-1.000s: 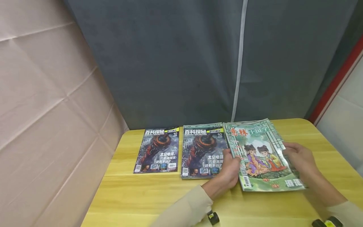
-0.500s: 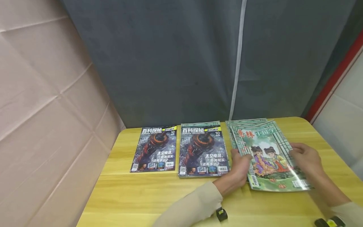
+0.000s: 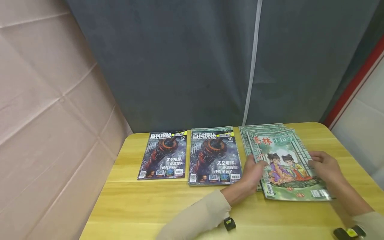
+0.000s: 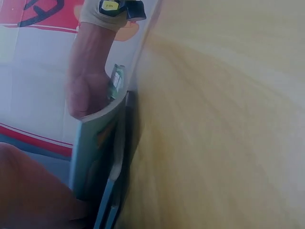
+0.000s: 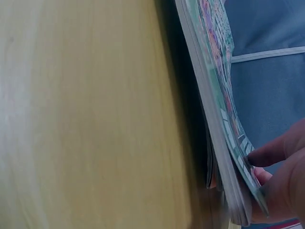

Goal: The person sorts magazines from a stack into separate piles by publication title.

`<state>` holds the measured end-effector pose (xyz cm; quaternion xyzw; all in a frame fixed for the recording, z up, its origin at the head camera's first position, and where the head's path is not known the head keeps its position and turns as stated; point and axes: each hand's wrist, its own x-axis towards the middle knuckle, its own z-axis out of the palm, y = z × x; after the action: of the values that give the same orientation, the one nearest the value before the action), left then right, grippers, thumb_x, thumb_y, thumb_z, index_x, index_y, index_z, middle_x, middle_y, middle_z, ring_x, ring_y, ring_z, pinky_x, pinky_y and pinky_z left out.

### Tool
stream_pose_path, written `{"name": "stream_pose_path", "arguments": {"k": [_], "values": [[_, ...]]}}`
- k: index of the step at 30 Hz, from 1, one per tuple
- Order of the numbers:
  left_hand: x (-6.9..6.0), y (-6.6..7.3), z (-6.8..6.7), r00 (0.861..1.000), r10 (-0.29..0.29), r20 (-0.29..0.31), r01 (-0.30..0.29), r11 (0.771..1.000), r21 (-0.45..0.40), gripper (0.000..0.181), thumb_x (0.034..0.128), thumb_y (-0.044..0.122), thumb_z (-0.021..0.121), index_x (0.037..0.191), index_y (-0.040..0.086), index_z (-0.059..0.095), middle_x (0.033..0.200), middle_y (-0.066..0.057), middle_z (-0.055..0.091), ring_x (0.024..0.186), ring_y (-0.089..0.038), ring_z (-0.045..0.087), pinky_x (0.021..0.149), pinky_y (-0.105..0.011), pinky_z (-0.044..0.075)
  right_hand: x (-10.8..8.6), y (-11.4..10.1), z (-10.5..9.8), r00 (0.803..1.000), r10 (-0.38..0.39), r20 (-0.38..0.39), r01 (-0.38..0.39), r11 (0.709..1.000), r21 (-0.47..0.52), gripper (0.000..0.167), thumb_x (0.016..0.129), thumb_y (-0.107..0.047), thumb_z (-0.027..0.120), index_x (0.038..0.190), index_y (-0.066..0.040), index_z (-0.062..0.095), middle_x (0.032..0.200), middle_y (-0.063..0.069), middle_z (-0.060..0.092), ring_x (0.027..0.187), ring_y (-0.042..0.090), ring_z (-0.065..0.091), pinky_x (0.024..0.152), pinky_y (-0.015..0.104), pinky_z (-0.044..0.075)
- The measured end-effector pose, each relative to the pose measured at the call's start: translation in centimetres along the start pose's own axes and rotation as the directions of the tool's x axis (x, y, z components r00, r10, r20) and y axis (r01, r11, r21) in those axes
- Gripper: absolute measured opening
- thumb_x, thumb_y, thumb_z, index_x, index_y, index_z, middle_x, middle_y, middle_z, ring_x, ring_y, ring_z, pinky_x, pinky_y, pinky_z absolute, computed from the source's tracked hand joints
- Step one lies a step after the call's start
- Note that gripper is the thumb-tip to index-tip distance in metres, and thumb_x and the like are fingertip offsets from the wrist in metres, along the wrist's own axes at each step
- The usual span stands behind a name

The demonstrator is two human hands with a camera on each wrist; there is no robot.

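Both hands hold a green-covered magazine with two cartoon children on its front, at the right of the table in the head view. My left hand pinches its left edge, thumb on the cover. At its right edge, my right hand grips it; the right wrist view shows the thumb on the cover and the magazine edge bending. Behind and partly beneath lie more green magazines, mostly hidden. In the left wrist view the held magazine stands tilted above the table, other edges under it.
Left of the hands lies a dark science magazine on top of a green one. Another dark magazine of the same cover lies farther left. A grey curtain hangs behind the yellow wood table; a pale cloth wall stands left.
Both hands have shifted the held green magazine a little to the right, uncovering more green magazines behind it and the right part of the middle dark magazine. The head view has shifted slightly.
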<state>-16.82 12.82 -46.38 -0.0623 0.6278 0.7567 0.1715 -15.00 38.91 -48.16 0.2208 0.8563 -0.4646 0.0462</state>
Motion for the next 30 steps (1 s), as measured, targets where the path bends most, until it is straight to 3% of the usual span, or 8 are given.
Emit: {"name": "stream_pose_path", "arguments": {"k": [6, 11, 15, 18, 21, 22, 23, 30], "values": [[-0.5, 0.6, -1.3, 0.999, 0.022, 0.024, -0.022, 1.0, 0.01, 0.07, 0.0908, 0.009, 0.066, 0.155, 0.0, 0.039, 0.16, -0.022, 0.046, 0.149, -0.037, 0.046, 0.129, -0.053, 0.037, 0.3, 0.3, -0.1, 1.0, -0.007, -0.002, 0.007, 0.998, -0.061, 0.061, 0.109, -0.026, 0.047, 0.156, 0.011, 0.036, 0.148, 0.037, 0.045, 0.082, -0.004, 0.054, 0.063, 0.022, 0.054], [-1.1, 0.5, -1.7, 0.999, 0.045, 0.018, -0.045, 0.998, 0.042, 0.068, 0.092, 0.01, 0.066, 0.154, 0.003, 0.04, 0.164, -0.02, 0.041, 0.156, -0.036, 0.039, 0.132, -0.049, 0.032, 0.2, 0.3, 0.1, 0.999, 0.049, 0.007, -0.049, 0.996, -0.069, 0.064, 0.109, -0.029, 0.047, 0.16, 0.009, 0.033, 0.152, 0.035, 0.044, 0.084, 0.0, 0.054, 0.063, 0.022, 0.054], [-1.6, 0.5, -2.0, 0.997, 0.07, 0.014, -0.07, 0.994, 0.078, 0.066, 0.0918, 0.011, 0.068, 0.152, 0.006, 0.042, 0.165, -0.018, 0.041, 0.157, -0.032, 0.038, 0.133, -0.047, 0.031, 0.0, -0.2, 0.3, 0.999, 0.041, 0.007, -0.041, 0.996, -0.075, 0.072, 0.109, -0.036, 0.048, 0.161, 0.009, 0.028, 0.156, 0.036, 0.04, 0.092, 0.009, 0.057, 0.065, 0.021, 0.052], [-1.9, 0.7, -2.5, 0.996, 0.08, 0.026, -0.082, 0.993, 0.087, 0.065, 0.0918, 0.011, 0.068, 0.151, 0.006, 0.043, 0.164, -0.016, 0.043, 0.156, -0.031, 0.039, 0.132, -0.049, 0.031, -0.6, -0.8, 0.4, 1.0, 0.011, -0.005, -0.011, 0.999, -0.041, 0.081, 0.109, -0.04, 0.049, 0.164, 0.009, 0.015, 0.165, 0.037, 0.028, 0.126, 0.039, 0.055, 0.1, 0.039, 0.057], [-1.9, 0.7, -3.5, 0.995, 0.094, 0.038, -0.097, 0.991, 0.089, 0.063, 0.092, 0.013, 0.067, 0.15, 0.006, 0.044, 0.163, -0.016, 0.045, 0.154, -0.034, 0.042, 0.131, -0.051, 0.033, -1.4, -1.9, 1.0, 0.998, -0.033, -0.046, 0.034, 0.999, 0.005, 0.086, 0.109, -0.038, 0.05, 0.166, 0.007, 0.003, 0.172, 0.036, 0.013, 0.154, 0.056, 0.022, 0.125, 0.065, 0.032], [-1.9, 0.7, -4.0, 0.994, 0.1, 0.043, -0.104, 0.991, 0.09, 0.063, 0.0921, 0.014, 0.067, 0.15, 0.006, 0.044, 0.163, -0.016, 0.045, 0.154, -0.035, 0.041, 0.132, -0.051, 0.032, -1.6, -2.3, 1.3, 0.998, -0.047, -0.049, 0.049, 0.998, 0.03, 0.087, 0.109, -0.035, 0.05, 0.166, 0.006, 0.0, 0.173, 0.035, 0.007, 0.157, 0.059, 0.013, 0.126, 0.073, 0.021], [-1.8, 0.7, -4.4, 0.993, 0.103, 0.049, -0.107, 0.99, 0.089, 0.062, 0.0921, 0.014, 0.067, 0.149, 0.006, 0.044, 0.164, -0.016, 0.044, 0.155, -0.036, 0.04, 0.132, -0.052, 0.031, -1.9, -2.7, 1.6, 0.997, -0.065, -0.05, 0.067, 0.996, 0.052, 0.087, 0.109, -0.033, 0.05, 0.166, 0.005, -0.003, 0.174, 0.034, 0.003, 0.158, 0.058, 0.009, 0.127, 0.073, 0.017], [-1.3, 0.5, -7.8, 0.987, 0.13, 0.098, -0.139, 0.987, 0.083, 0.067, 0.0944, 0.014, 0.064, 0.155, 0.004, 0.038, 0.17, -0.02, 0.034, 0.162, -0.039, 0.028, 0.135, -0.05, 0.023, -3.5, -5.0, 4.9, 0.98, -0.197, 0.034, 0.192, 0.975, 0.107, 0.088, 0.11, -0.032, 0.052, 0.166, 0.004, -0.006, 0.175, 0.032, 0.001, 0.159, 0.057, 0.007, 0.128, 0.071, 0.015]]}}
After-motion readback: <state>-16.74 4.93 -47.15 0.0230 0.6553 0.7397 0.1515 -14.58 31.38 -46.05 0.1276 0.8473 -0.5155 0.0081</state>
